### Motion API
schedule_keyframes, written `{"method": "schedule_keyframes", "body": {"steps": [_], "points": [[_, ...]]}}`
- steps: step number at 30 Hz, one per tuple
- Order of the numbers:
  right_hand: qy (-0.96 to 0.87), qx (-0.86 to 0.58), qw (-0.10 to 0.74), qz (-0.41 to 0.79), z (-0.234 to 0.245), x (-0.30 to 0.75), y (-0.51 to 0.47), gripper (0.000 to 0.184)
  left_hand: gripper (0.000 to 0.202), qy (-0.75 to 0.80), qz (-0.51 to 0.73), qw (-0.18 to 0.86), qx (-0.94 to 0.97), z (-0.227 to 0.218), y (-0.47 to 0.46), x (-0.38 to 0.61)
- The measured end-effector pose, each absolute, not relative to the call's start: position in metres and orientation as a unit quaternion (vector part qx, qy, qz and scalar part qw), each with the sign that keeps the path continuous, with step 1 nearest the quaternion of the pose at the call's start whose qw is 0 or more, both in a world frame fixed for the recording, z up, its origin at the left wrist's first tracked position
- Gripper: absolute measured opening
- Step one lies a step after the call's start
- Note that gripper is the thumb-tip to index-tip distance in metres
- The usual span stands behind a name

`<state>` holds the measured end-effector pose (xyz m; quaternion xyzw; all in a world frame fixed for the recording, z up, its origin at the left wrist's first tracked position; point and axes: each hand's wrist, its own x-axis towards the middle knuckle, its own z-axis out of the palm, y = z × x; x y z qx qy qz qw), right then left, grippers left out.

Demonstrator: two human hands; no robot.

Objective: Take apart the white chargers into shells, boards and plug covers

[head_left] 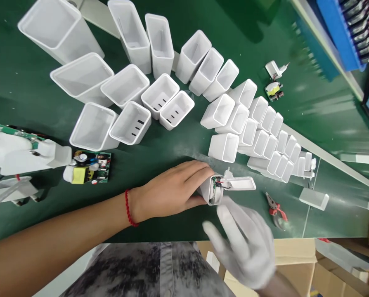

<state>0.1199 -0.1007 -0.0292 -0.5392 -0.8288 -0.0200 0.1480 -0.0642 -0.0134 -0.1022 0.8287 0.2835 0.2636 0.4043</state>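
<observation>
Head cam: L hand (172,189) is gripping a white charger shell (211,193) lying on the green mat (159,148), its open end showing wires. Gloved R hand (246,243) is hovering just below, fingers spread, holding nothing. Print on the circuit board (91,165) is too small to read.

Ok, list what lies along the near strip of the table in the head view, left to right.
White charger parts → green circuit board → left hand → white casing it grips → white lid → red-handled pliers → loose white cover.
</observation>
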Motion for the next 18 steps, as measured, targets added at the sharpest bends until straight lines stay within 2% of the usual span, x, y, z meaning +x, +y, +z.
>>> {"method": "schedule_keyframes", "body": {"steps": [1, 3, 9, 12, 18], "points": [[-0.827, -0.540, 0.150, -0.029, -0.043, 0.119, -0.103, 0.071, 0.045, 0.285, 0.271, 0.394, 0.831, -0.103, -0.015, -0.063], [-0.815, -0.550, 0.175, -0.052, -0.068, 0.115, -0.103, 0.080, 0.044, 0.290, 0.279, 0.372, 0.836, -0.103, -0.017, -0.061], [-0.790, -0.544, 0.262, -0.107, -0.104, 0.115, -0.103, 0.075, 0.050, 0.276, 0.258, 0.394, 0.838, -0.102, -0.020, -0.062], [-0.769, -0.559, 0.288, -0.112, -0.100, 0.123, -0.108, 0.076, 0.051, 0.267, 0.243, 0.395, 0.845, -0.099, -0.020, -0.065], [-0.699, -0.632, 0.319, -0.105, -0.090, 0.146, -0.132, 0.065, 0.037, 0.297, 0.296, 0.389, 0.820, -0.100, -0.023, -0.066]]}}
